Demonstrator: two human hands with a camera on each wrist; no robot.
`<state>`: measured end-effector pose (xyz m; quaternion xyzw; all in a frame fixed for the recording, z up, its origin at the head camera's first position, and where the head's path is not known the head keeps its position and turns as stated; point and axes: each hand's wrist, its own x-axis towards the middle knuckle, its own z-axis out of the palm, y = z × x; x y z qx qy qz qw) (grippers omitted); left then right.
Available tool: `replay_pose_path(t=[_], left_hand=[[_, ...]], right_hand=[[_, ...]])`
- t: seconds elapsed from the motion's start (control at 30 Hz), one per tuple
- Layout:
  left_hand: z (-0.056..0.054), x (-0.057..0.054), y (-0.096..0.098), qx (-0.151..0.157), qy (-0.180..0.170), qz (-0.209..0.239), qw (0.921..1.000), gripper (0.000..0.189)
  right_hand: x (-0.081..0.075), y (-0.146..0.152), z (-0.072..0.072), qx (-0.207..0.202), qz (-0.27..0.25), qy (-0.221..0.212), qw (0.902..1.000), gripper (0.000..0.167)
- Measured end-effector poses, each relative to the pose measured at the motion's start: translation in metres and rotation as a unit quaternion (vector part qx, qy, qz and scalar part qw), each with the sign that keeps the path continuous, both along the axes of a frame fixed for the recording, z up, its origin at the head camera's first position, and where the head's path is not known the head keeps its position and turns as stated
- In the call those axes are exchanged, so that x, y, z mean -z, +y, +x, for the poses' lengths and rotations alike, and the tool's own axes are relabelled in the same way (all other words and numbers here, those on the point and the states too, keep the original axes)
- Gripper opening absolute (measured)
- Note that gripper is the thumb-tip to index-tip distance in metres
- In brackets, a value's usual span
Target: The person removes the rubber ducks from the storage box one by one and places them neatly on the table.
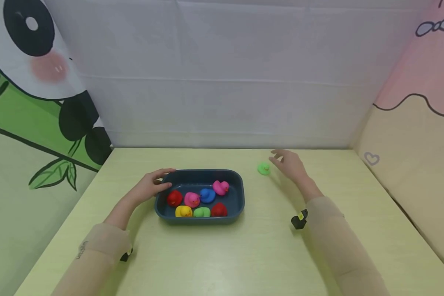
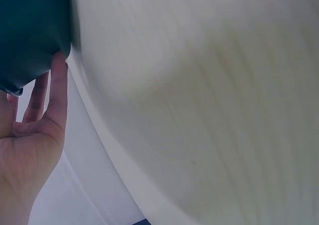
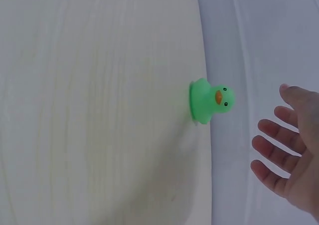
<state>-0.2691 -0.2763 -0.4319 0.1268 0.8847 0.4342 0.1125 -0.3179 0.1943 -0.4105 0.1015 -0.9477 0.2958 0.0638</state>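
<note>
A dark blue tray (image 1: pixel 237 193) sits mid-table holding several rubber ducks: red (image 1: pixel 174 198), pink (image 1: pixel 192 200), blue (image 1: pixel 207 195), another pink (image 1: pixel 220 187), yellow (image 1: pixel 183 211), green (image 1: pixel 202 212) and a second red (image 1: pixel 218 209). My left hand (image 1: pixel 156 184) rests against the tray's left rim with straight fingers (image 2: pixel 59 93) touching the tray wall (image 2: pixel 30 30). A lone green duck (image 1: pixel 264 168) (image 3: pixel 209 101) stands on the table to the right of the tray. My right hand (image 1: pixel 288 162) (image 3: pixel 284 157) hovers open just right of it, apart from it.
The pale wooden table (image 1: pixel 251 255) is walled in by a white sheet at the back, a panda print on the left and a pink-and-cream print on the right. Black wrist cameras (image 1: pixel 299 220) hang under both sleeves.
</note>
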Motion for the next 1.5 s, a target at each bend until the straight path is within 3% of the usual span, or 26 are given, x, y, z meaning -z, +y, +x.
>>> replay_pose_path(t=[0.33, 0.57, 0.8, 1.23, 1.5], left_hand=[[0.000, -0.001, -0.001, 0.000, 0.003, 0.000, 1.0000, 0.051], [0.000, -0.002, -0.004, -0.003, 0.000, -0.003, 1.0000, 0.051], [0.001, -0.002, -0.005, -0.006, -0.005, -0.005, 1.0000, 0.051], [0.002, -0.003, -0.004, -0.003, -0.006, -0.003, 1.0000, 0.051], [0.001, -0.002, -0.002, -0.002, -0.006, -0.007, 1.0000, 0.051]], right_hand=[[-0.021, -0.007, 0.021, -0.005, -0.013, 0.017, 0.9998, 0.040], [-0.038, -0.024, 0.039, -0.040, -0.025, 0.053, 0.9975, 0.039], [-0.048, -0.046, 0.059, -0.075, -0.037, 0.060, 0.9947, 0.038], [-0.045, -0.086, 0.090, -0.141, -0.051, 0.127, 0.9805, 0.035], [-0.035, -0.104, 0.097, -0.181, -0.051, 0.121, 0.9747, 0.034]])
